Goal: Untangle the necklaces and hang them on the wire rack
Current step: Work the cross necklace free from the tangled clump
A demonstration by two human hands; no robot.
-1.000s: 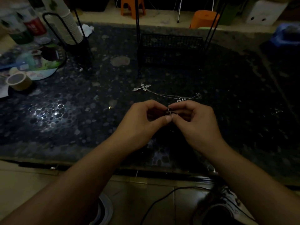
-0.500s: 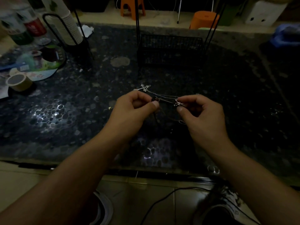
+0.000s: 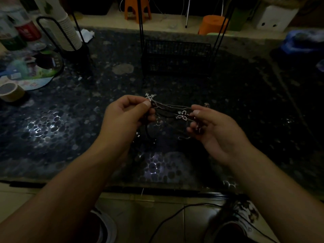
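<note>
— Necklaces (image 3: 172, 109) are stretched between our two hands at the centre of the frame, held up over the dark pebble-patterned table (image 3: 70, 130). Where do we stand?

— Mid-untangle, we judge. Our left hand (image 3: 126, 118) pinches the bundle between thumb and forefinger, right by the cross pendant (image 3: 150, 97); a dark cord loops down below that hand. Our right hand (image 3: 217, 132) pinches the thin chains at its fingertips, with the butterfly-shaped pendant (image 3: 182, 115) just left of them. Neither hand is slack — both grip the strands.

— So how do we do this well?

— We should keep the pull gentle. The fine chains run taut from hand to hand, and tugging harder would likely tighten any knot. Better to ease the hands a little closer, let the strands sag, and see which chain crosses which. The light is dim, so we cannot tell exactly where the crossings sit.

— And the pendants?

— They are probably the snag points. We would work one pendant back through the loops, not drag the chains apart.

— Then the hanging?

— The wire rack (image 3: 177, 57) stands at the upper middle of the frame, well beyond our hands, nothing on it that we can see. Once one necklace comes free, we lift it by the chain and carry it there.
</note>
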